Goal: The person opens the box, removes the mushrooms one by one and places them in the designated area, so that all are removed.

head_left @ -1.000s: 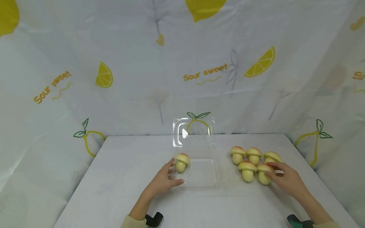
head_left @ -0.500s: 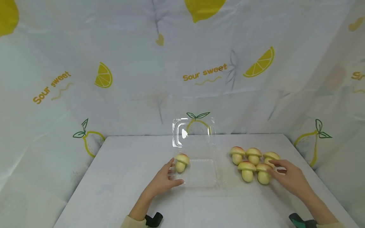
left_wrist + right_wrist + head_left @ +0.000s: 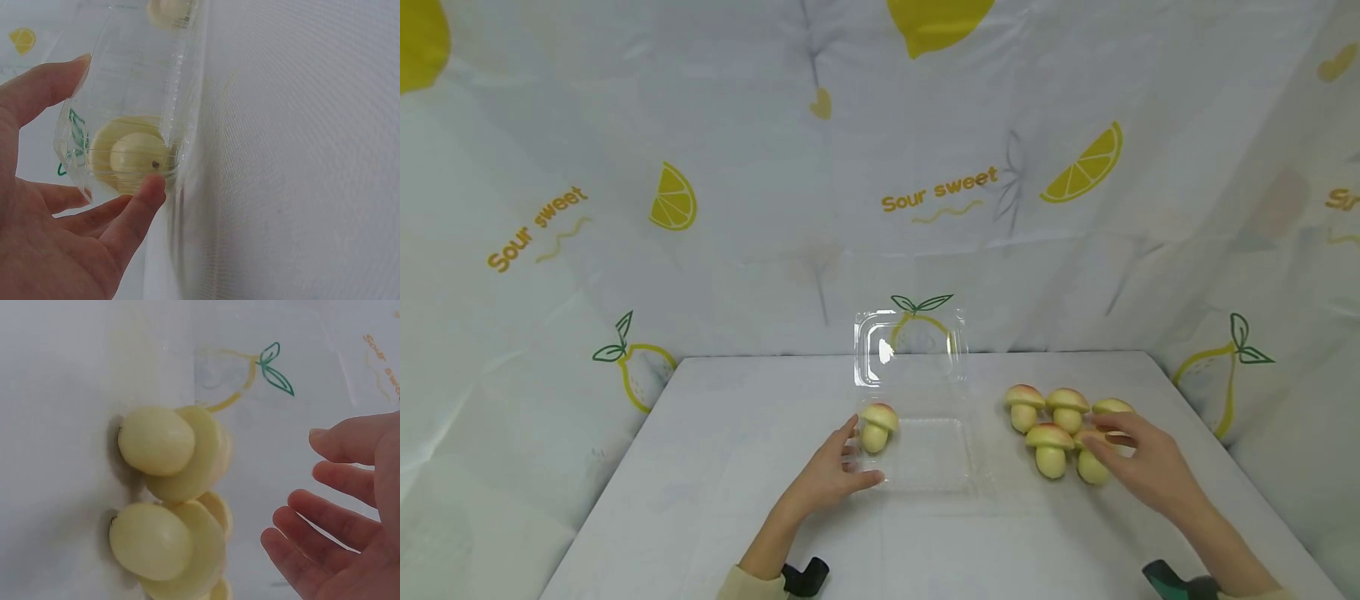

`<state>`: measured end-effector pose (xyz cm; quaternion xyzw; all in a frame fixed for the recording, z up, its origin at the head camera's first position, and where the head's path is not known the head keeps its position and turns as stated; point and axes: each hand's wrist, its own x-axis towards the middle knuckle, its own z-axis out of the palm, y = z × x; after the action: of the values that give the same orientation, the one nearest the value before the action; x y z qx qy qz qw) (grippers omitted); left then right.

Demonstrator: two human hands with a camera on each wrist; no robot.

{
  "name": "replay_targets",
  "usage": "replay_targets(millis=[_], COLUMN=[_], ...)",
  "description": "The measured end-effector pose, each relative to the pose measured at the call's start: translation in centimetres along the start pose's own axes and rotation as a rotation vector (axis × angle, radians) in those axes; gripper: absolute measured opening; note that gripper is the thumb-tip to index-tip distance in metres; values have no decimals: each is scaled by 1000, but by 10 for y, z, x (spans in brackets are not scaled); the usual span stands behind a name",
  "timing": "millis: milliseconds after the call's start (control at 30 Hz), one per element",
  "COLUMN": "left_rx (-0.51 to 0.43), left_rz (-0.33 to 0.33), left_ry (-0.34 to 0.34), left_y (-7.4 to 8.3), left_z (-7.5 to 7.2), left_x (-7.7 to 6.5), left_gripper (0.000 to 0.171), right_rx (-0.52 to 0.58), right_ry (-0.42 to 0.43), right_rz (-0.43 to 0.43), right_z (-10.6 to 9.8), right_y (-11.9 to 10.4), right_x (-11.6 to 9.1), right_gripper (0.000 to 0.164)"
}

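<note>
A clear plastic clamshell container [image 3: 928, 467] stands with its lid [image 3: 910, 371] raised at the back. One toy mushroom [image 3: 877, 429], pale yellow with a reddish cap top, sits in its left side. My left hand [image 3: 826, 477] holds the near left corner; the left wrist view has the thumb [image 3: 59, 84] at the rim and the other fingers against the wall. My right hand [image 3: 1146, 465] hovers with parted fingers over the front-right toy mushroom [image 3: 1092, 469] of a group, partly hiding its cap. In the right wrist view nothing lies between the fingers [image 3: 331, 519].
Several more toy mushrooms stand close together at the right: two at the back left [image 3: 1024, 408], one at the back right [image 3: 1112, 406], one in front [image 3: 1050, 450]. Behind the white table [image 3: 760, 392] hangs a lemon-print curtain [image 3: 760, 250].
My right hand has lifted and shifted slightly over the front-right toy mushroom, covering more of its cap. The left hand and container have stayed put.
</note>
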<state>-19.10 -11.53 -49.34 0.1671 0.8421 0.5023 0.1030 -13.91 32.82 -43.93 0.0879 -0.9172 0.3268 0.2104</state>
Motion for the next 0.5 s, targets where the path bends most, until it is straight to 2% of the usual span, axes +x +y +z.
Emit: replay_targets(millis=[200, 500], left_rx=[6, 3], left_rz=[0, -5], left_ry=[2, 0], left_y=[-1, -1], left_z=[0, 1], left_x=[1, 0], left_gripper=[103, 103], right_rx=[52, 135], right_ry=[23, 10], right_rz=[-84, -121], right_z=[8, 22], right_y=[-15, -36], right_x=[2, 8], right_gripper=[27, 28])
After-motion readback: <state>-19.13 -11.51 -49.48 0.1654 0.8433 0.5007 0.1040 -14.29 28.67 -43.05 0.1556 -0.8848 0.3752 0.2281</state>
